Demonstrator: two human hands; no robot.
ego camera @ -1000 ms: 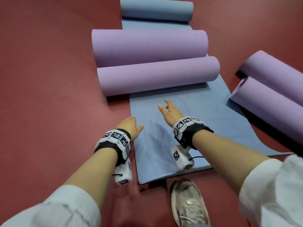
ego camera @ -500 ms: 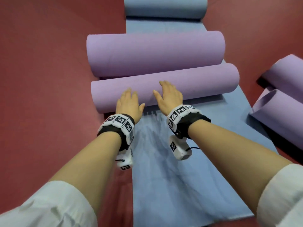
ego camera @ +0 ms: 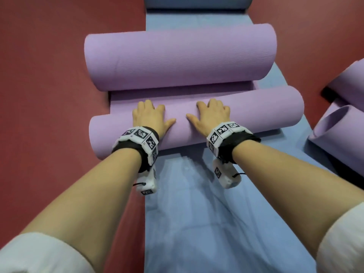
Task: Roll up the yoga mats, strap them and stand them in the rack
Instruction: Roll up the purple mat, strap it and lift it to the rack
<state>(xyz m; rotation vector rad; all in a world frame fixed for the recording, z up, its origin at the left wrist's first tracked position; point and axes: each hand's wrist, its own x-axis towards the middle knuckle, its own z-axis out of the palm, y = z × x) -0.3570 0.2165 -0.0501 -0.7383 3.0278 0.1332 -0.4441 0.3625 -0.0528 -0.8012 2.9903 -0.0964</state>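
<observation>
A purple yoga mat lies across a flat blue mat (ego camera: 226, 223); its near end is rolled into a near roll (ego camera: 266, 113) and its far end into a thicker far roll (ego camera: 177, 58), with a short flat strip between them. My left hand (ego camera: 150, 117) and my right hand (ego camera: 210, 115) both rest palm down on top of the near roll, fingers spread over its crest, thumbs pointing toward each other. The blue mat's far end is rolled up (ego camera: 197, 2) at the top edge.
Two more purple rolls (ego camera: 342, 131) lie on the red floor (ego camera: 49, 95) at the right, one with its open end facing me. Red floor extends to the left of the mats. No rack or strap is in view.
Both hands moved forward from the flat blue mat onto the top of the near purple roll. The view came closer to the rolls.
</observation>
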